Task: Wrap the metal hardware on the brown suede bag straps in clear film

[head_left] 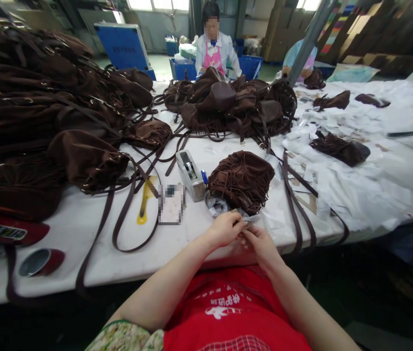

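Note:
My left hand (224, 229) and my right hand (259, 243) meet at the near edge of the white table (82, 229), fingers pinched together on a small pale piece (246, 220) that I cannot make out clearly. Just beyond them lies a brown fringed suede bag (241, 178) with crumpled clear wrapping (216, 204) at its near side. A grey tape dispenser (191, 174) stands to the left of the bag.
Piles of brown bags (38, 112) fill the left side, and another heap (228, 102) sits mid-table. Long straps (294, 200) trail over the edge. A yellow comb (146, 197), white paper scraps (356, 161) and a red can (42, 261) lie about. A person in white (214, 48) works opposite.

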`<state>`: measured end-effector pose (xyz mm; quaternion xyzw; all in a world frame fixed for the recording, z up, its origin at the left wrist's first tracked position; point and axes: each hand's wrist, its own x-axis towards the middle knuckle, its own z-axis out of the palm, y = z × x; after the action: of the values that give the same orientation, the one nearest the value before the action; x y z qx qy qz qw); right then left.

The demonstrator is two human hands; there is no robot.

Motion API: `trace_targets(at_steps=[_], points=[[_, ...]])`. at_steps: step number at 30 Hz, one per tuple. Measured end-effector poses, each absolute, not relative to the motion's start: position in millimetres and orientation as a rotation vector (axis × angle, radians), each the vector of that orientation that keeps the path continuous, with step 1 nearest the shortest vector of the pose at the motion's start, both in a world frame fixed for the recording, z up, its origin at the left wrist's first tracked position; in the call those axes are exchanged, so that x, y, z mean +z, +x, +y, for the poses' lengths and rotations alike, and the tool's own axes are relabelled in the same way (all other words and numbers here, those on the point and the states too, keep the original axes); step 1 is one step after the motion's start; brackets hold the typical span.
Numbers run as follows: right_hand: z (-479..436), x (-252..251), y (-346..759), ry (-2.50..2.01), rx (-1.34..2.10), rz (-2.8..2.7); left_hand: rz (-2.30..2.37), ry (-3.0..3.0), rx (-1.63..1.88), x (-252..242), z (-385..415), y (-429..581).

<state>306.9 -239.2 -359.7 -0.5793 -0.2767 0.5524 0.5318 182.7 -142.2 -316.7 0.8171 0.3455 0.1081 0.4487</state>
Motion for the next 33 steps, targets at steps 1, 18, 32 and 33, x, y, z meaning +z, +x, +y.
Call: trace_targets(at_steps=[1, 18, 32, 33], points=[[-242, -359, 312, -1.436, 1.309, -0.748, 0.865, 1.974, 0.247, -318, -142, 182], [-209, -325, 369, -1.521, 0.287, -2.373, 0.713, 1.921, 0.036, -327, -122, 182], [-254, -339, 345, -1.484, 0.029, -2.249, 0.755, 1.573, 0.18, -332, -126, 181], [-254, -343, 344, -1.489, -0.003, -2.216, 0.75, 1.541, 0.172, -331, -127, 181]])
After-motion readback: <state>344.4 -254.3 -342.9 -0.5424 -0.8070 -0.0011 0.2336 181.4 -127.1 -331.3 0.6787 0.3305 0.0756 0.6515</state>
